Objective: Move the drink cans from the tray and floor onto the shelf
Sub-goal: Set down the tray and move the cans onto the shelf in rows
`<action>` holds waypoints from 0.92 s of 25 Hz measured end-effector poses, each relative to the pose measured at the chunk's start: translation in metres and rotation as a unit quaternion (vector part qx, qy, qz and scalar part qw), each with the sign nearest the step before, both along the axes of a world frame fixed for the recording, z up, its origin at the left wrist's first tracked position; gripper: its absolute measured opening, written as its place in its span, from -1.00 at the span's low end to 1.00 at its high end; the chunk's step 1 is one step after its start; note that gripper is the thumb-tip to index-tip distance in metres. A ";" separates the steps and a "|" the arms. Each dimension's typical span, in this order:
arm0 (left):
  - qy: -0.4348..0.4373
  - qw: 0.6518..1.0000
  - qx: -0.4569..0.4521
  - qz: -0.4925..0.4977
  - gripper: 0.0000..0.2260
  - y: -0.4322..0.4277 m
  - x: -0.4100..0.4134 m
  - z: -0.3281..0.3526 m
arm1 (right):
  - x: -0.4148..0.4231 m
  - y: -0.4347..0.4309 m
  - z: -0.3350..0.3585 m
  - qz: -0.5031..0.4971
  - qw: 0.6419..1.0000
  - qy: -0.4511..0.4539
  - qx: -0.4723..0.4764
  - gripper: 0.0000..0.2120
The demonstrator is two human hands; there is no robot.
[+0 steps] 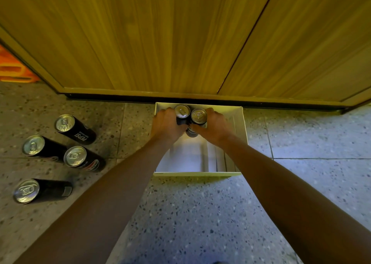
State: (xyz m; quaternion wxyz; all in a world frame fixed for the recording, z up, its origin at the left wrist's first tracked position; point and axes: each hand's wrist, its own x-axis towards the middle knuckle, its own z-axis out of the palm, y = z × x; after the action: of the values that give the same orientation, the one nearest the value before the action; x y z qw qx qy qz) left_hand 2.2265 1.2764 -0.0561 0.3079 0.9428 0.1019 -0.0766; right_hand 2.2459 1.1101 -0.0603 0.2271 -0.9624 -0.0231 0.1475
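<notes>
A white cardboard tray (240, 123) lies on the floor against the foot of a wooden cabinet. Two black drink cans with silver tops stand side by side at its far end. My left hand (166, 125) is wrapped around the left can (182, 111). My right hand (214, 127) is wrapped around the right can (198, 115). A third dark can body (191, 133) shows between my fingers, mostly hidden. Several more black cans stand upright on the floor at the left, among them one (74, 129) marked Pepsi, another (80, 158) beside it and one (32, 190) nearest me.
Closed wooden cabinet doors (160, 38) fill the top of the view, right behind the tray. An orange object (12, 68) sits at the far left edge. The floor is speckled terrazzo tile (190, 213).
</notes>
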 end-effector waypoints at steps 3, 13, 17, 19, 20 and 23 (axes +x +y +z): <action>-0.015 0.998 -0.046 0.033 -0.67 -0.004 0.009 -0.011 | 0.002 0.006 -0.007 -0.033 0.998 -0.017 0.055 -0.43; -0.052 0.988 -0.146 0.007 -0.70 0.004 0.008 0.044 | 0.001 -0.004 0.052 -0.064 0.987 -0.064 0.135 -0.54; -0.051 0.983 -0.177 -0.015 -0.71 0.022 0.003 0.187 | -0.003 -0.005 0.201 -0.020 0.984 -0.069 0.162 -0.59; -0.064 0.984 -0.166 -0.033 -0.68 0.036 0.000 0.290 | -0.005 0.002 0.309 0.004 0.986 -0.069 0.151 -0.54; -0.071 0.984 -0.158 -0.046 -0.67 0.043 0.001 0.342 | -0.004 0.005 0.362 0.012 0.986 -0.070 0.150 -0.51; -0.076 0.983 -0.147 -0.079 -0.63 0.061 0.002 0.518 | -0.003 0.017 0.537 0.049 0.984 -0.084 0.148 -0.53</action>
State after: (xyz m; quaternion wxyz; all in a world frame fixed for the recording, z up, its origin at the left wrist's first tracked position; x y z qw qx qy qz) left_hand 2.2286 1.3375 0.4614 0.4433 0.8953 -0.0094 -0.0429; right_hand 2.2427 1.1267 0.4769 0.3566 -0.9249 -0.1104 0.0723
